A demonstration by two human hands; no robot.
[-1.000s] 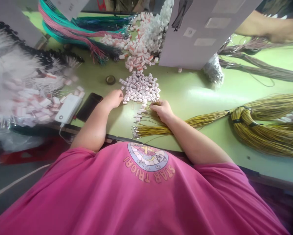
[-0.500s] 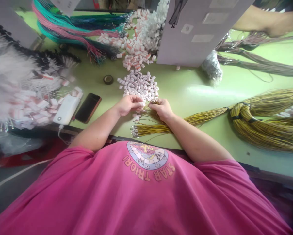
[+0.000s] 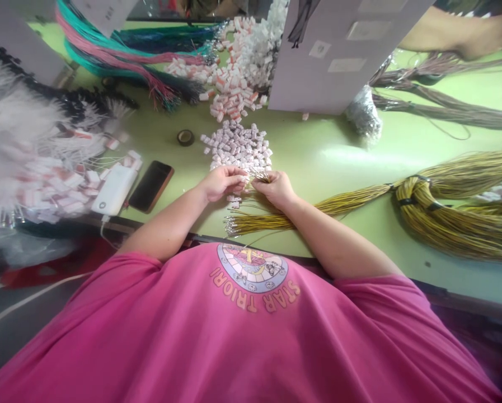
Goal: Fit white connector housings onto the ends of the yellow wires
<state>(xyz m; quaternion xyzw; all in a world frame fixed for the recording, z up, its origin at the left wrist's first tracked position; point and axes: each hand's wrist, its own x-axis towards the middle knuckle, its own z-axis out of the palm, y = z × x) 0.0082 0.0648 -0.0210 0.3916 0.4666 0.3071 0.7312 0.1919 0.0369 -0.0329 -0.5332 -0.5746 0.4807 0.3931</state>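
Observation:
My left hand (image 3: 222, 182) and my right hand (image 3: 276, 187) meet at the near edge of a pile of small white connector housings (image 3: 240, 146) on the green table. The left fingers are pinched on a small white connector. The right hand is closed on a few thin yellow wires (image 3: 259, 177) whose metal tips point toward the left hand. A bundle of yellow wires (image 3: 276, 222) lies under the right wrist and runs off to the right.
A black phone (image 3: 151, 186) and a white power bank (image 3: 114, 190) lie left of my hands, a tape roll (image 3: 186, 137) behind them. Coiled yellow wire (image 3: 452, 224) fills the right. A grey card panel (image 3: 334, 56) stands behind, another person's arm (image 3: 452, 34) beyond.
My left hand moved right from the pile's left edge to meet my right hand, now pinching a connector. The right hand stayed on the yellow wires.

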